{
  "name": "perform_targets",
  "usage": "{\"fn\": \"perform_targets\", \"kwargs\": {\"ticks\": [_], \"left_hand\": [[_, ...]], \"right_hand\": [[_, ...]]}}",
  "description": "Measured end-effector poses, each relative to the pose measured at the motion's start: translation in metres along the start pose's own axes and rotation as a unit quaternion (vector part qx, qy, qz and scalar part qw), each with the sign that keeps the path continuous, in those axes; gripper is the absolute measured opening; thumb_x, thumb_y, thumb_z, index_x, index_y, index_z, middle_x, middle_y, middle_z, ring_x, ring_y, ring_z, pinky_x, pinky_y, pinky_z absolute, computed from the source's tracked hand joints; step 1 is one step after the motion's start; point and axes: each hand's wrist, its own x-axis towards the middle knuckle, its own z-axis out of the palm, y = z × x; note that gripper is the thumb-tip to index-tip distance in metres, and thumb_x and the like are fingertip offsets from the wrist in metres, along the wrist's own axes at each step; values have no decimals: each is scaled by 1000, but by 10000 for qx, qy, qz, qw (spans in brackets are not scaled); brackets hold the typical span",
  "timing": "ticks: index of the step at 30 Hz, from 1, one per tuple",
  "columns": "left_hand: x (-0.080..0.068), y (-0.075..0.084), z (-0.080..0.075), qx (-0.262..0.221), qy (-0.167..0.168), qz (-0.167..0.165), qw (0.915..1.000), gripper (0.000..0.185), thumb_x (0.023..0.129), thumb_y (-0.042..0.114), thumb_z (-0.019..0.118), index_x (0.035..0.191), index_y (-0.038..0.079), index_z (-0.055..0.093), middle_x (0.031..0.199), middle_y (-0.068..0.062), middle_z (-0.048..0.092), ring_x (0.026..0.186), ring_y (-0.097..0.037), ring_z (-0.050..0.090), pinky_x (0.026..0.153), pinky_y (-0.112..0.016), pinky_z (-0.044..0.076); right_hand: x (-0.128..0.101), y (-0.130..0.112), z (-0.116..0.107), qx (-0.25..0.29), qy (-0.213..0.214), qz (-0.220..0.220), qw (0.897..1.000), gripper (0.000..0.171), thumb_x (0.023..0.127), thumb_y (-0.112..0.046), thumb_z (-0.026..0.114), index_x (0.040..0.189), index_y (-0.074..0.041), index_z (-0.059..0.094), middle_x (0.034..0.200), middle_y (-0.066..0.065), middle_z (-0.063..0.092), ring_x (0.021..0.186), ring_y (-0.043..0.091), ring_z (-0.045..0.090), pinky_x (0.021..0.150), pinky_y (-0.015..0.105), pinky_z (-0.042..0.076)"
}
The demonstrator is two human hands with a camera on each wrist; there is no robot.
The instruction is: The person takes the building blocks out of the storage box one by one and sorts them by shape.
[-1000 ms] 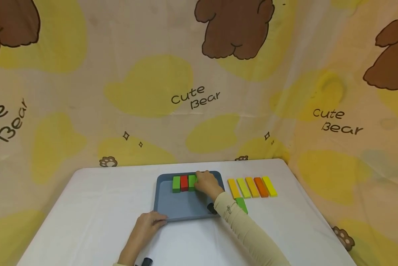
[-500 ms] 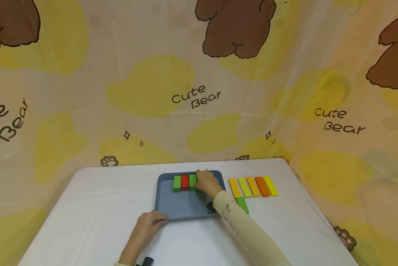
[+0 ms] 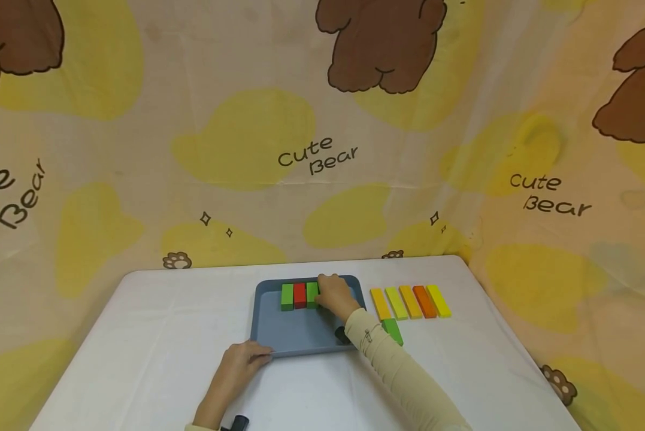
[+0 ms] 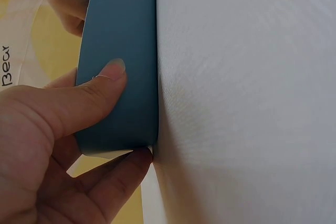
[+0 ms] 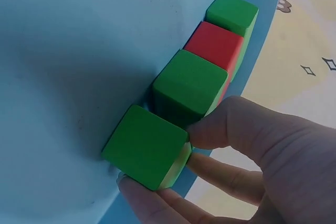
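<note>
While nothing moved, right hand [image 3: 335,297] still grips green block [image 5: 148,147].

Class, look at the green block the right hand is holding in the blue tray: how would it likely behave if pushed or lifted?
The green block looks rigid, with flat faces and square edges, so it should slide, not roll. Lying long and low, it seems unlikely to tip. The right hand pinches it with fingertips alone, suggesting it is light; its smooth paint may be slightly slippery.
</note>
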Motion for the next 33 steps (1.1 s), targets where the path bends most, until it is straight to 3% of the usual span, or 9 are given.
{"fn": "perform_targets", "kwargs": {"ticks": [11,19,33], "left_hand": [[3,0,-2,34,-42,-46,10000,11,79,11,78,89,16,79,87,1,77,90,-22,74,80,-38,61],[0,-1,0,-94,2,-35,9999,11,80,10,77,89,16,79,87,2,76,89,-22,74,79,-36,61],[1,-2,1,-108,8,-132,9999,11,80,10,78,89,16,79,86,2,76,89,-22,74,81,-37,61]], "right_hand": [[-1,4,-1,107,123,-108,9998,25,79,-18,81,93,-6,64,83,9,67,72,23,61,57,35,51],[-19,10,-15,527,207,-142,9983,41,80,-16,79,117,-4,66,96,12,69,81,23,60,66,35,54],[-66,43,-44,838,505,-67,9952,47,81,-18,78,124,-10,63,101,13,66,83,24,56,65,34,52]]}}
